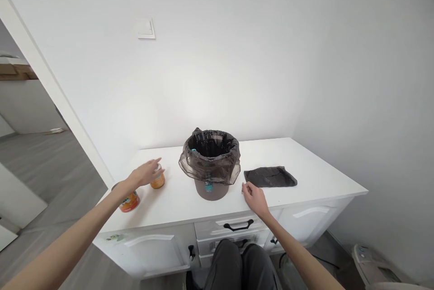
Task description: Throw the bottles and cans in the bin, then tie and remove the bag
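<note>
**Inspector A:** We record the left hand (pixel 146 173) stretched forward, fingers spread and gripping nothing. Its tips are at the white lid of the small orange jar (pixel 158 181), and we cannot tell whether they touch it. The jar stands upright on the white cabinet top (pixel 318 163), left of the lined bin (pixel 210 163) and apart from it.

**Inspector B:** We note a second orange jar (pixel 130 202) nearer the front edge, partly hidden by the left forearm. The right hand (pixel 255 194) rests on the top just right of the bin's base, fingers loosely curled and empty. A folded dark bag (pixel 270 176) lies just beyond it.

**Inspector A:** In our judgement the step in hand is a grasp on the small jar. We advise closing the fingers around the body below the lid, not on the lid alone, and lifting straight up.

**Inspector B:** Agreed. We also advise holding the forearm high, since the second jar sits close beneath it and near the edge.
</note>
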Motion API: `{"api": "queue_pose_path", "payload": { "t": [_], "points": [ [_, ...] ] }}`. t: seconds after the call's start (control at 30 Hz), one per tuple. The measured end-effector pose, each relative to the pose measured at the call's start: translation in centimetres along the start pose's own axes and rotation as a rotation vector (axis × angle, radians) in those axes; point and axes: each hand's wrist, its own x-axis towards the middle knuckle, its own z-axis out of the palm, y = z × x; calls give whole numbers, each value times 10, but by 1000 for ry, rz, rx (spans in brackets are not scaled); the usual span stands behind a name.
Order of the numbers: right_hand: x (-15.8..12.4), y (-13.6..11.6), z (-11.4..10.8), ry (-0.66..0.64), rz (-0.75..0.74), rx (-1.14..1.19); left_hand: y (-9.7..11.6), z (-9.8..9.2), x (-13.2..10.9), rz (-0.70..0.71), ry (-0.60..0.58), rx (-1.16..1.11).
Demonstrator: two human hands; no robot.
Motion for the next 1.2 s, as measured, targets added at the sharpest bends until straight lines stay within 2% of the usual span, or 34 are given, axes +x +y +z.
{"api": "queue_pose_path", "payload": {
  "t": [0.07, 0.13, 0.27, 0.33, 0.43, 0.47, 0.53, 0.57, 0.63, 0.7, 0.77, 0.8, 0.87, 1.0, 1.1, 1.2],
  "points": [
    [0, 1, 0, 5, -4, -9, 1, 6, 1, 2, -74, -10],
    [0, 1, 0, 9, -8, -15, 3, 8, 3, 4, -90, -11],
    [-1, 1, 2, 4, -11, -19, 11, -3, 3, -8, -85, -9],
    [-1, 3, 3, 2, -11, -29, 24, -15, 1, -35, 73, -44],
    [-1, 8, 4, 1, -15, -44, 60, -42, -3, -16, 525, -215],
    [-2, 9, 5, 2, -17, -44, 75, -53, -5, 20, 641, -280],
    [-2, 10, 5, 3, -22, -40, 107, -74, -10, 136, 764, -370],
    [-2, 11, 5, 3, -23, -39, 122, -84, -12, 211, 769, -389],
    [-2, 12, 5, 3, -23, -39, 147, -96, -17, 362, 680, -360],
    [-2, 13, 5, 3, -21, -43, 164, -99, -17, 484, 530, -283],
    [-1, 15, 5, 2, -19, -43, 172, -94, -12, 564, 404, -218],
    [-1, 15, 5, 0, -17, -41, 172, -89, -8, 588, 370, -208],
    [0, 13, 5, -7, -11, -32, 169, -79, 1, 602, 378, -223],
    [-1, 8, 3, -4, 0, -9, 143, -67, 5, 506, 558, -263],
    [-1, 5, 2, -7, 15, -3, 102, -63, -4, 347, 601, -201],
    [-1, 5, 2, -25, 23, 3, 41, -50, -20, 142, 495, -70]
  ]
}}
